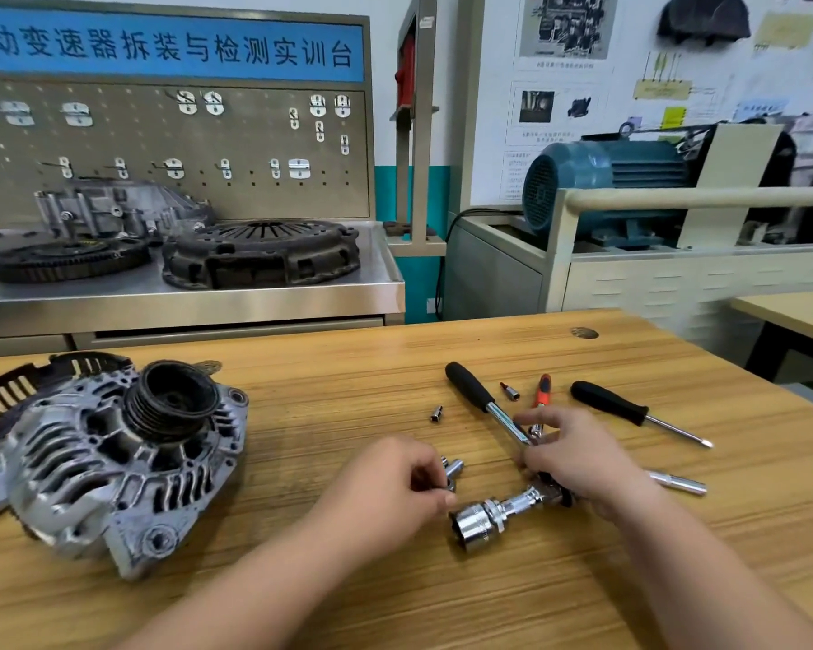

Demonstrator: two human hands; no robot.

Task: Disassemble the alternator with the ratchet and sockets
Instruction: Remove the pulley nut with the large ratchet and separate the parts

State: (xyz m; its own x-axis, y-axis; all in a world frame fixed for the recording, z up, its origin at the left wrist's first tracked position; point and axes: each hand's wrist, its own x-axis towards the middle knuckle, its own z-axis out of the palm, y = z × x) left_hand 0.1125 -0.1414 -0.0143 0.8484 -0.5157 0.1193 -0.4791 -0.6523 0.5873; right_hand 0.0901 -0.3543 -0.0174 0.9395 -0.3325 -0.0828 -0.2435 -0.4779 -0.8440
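**Alternator at the Left of the Surface, Ratchet and Sockets in Hand at Centre**

The alternator (109, 462) is seen lying at the left of the wood-grain surface (348, 368), well apart from both hands. Its cast housing is of dull grey metal, ribbed and slotted with vents, and is worn and stained. A dark grooved pulley (172, 398) is turned upward, and a black slotted cover (5, 396) shows behind the housing.

The left hand (395, 480) is held at centre, with its fingers curled and pinched together on small chrome sockets (452, 469). The right hand (583, 457) is laid over the head end of the ratchet (470, 387), with the fingers curled round it. The ratchet's rounded black handle and polished shaft are pointed away from the person. From beneath that hand a bright chrome adapter (517, 504) runs to a large socket (477, 525), cylindrical and mirror-smooth, which rests on the surface.

A small loose socket (436, 413) and a red-banded socket (510, 390) lie near the ratchet. A black-handled screwdriver (606, 403), a red-handled tool (543, 391) and a chrome extension bar (681, 484) are scattered around the right hand.
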